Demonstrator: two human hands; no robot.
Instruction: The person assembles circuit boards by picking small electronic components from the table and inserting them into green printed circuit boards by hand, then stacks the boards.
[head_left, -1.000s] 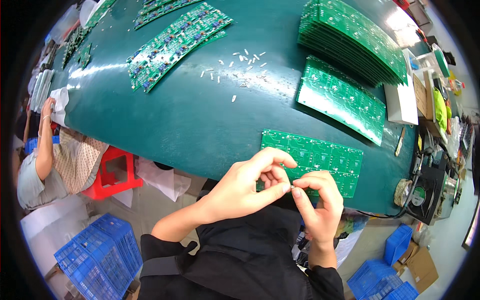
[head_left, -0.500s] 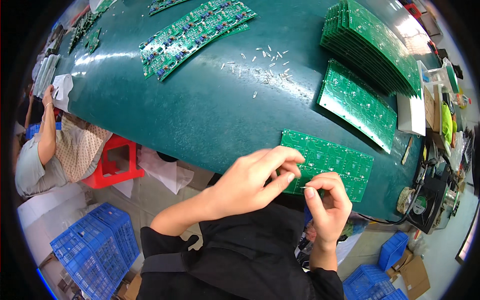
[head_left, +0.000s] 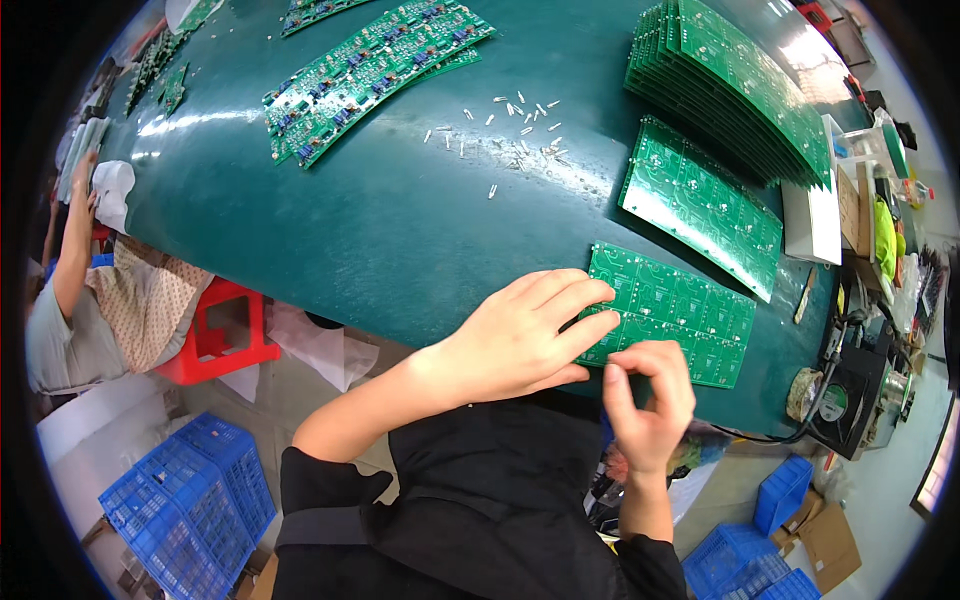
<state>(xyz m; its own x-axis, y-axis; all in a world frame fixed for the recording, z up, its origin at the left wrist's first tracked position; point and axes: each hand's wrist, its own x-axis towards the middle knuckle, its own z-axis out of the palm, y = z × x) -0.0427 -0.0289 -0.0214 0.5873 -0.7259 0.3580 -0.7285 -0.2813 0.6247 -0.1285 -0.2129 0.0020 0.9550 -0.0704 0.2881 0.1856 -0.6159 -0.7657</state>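
Note:
A green circuit board panel lies flat on the table's near edge, in front of me. My left hand holds the panel's left end, fingertips on top and thumb low by the near edge. Close by, my right hand hovers at the panel's near edge with thumb and index finger pinched together; whatever is between the tips is too small to make out. Beyond the panel, several small silver pin-like parts lie scattered on the table.
Another green panel lies behind mine, before a stack of upright panels. Populated circuit boards lie at the far left. A black device with a cable stands right. A co-worker sits left near a red stool; blue crates stand below.
The panel has shifted to the right and slightly away on the table. My left hand has come down onto its left end. The small part seen in my right fingertips no longer shows clearly.

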